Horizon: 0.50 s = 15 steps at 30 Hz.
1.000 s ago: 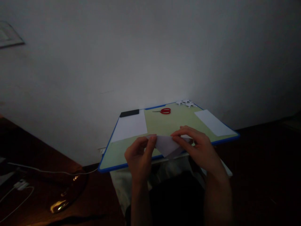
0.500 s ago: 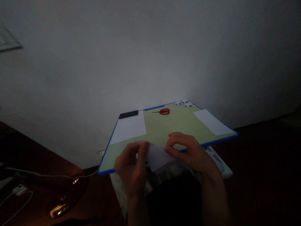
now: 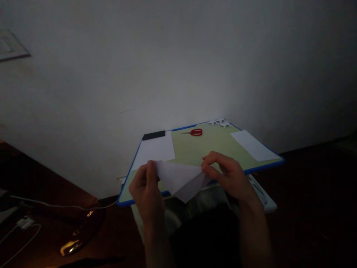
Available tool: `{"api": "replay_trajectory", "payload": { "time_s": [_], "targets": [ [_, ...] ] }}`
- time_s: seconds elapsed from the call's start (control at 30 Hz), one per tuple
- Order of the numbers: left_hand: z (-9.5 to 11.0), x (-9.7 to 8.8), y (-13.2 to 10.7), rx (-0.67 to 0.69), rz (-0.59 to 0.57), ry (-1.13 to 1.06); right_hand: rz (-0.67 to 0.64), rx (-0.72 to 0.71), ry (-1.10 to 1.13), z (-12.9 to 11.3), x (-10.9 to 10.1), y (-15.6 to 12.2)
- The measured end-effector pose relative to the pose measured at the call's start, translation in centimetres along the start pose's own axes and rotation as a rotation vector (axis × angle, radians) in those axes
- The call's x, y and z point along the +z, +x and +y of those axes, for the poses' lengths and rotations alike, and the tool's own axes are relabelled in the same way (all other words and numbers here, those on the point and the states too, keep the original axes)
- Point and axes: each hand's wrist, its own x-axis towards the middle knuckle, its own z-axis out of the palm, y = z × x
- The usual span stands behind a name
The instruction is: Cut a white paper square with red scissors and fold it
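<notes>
A folded sheet of white paper (image 3: 178, 176) hangs between my two hands, above the near edge of the small green table. My left hand (image 3: 147, 186) pinches its left corner between thumb and fingers. My right hand (image 3: 225, 175) grips the opposite corner with thumb and forefinger. The paper's upper edge is nearly level, and a folded flap points down toward my lap. Beyond it, scissors (image 3: 195, 132) with red handles lie on the tabletop.
The green table (image 3: 192, 149) has a blue rim and stands against a grey wall. On it are white paper (image 3: 153, 149) under a dark flat object (image 3: 153, 135), another white sheet (image 3: 252, 145) at right and several folded paper pieces (image 3: 220, 122). A white cable (image 3: 61, 206) runs at left.
My left hand has moved left and slightly up, so the paper is spread wider and more of its folded face shows. My right hand has shifted slightly right and up, still holding its corner.
</notes>
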Motion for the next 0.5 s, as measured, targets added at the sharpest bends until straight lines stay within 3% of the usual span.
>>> {"api": "replay_trajectory", "payload": {
  "time_s": [0.13,0.3,0.4,0.5],
  "targets": [
    [-0.2,-0.1,0.1,-0.072,-0.175,-0.037,0.062,0.058,0.017,0.2,0.1,0.2],
    [-0.3,0.2,0.0,-0.066,-0.389,-0.093,0.191,0.148,0.078,0.6,0.7,0.7],
    [-0.5,0.3,-0.1,-0.048,-0.482,-0.120,0.291,0.225,0.105,0.8,1.3,1.0],
    [-0.4,0.5,-0.4,-0.035,-0.515,-0.106,0.303,0.273,0.107,1.0,1.6,1.2]
  ]
}}
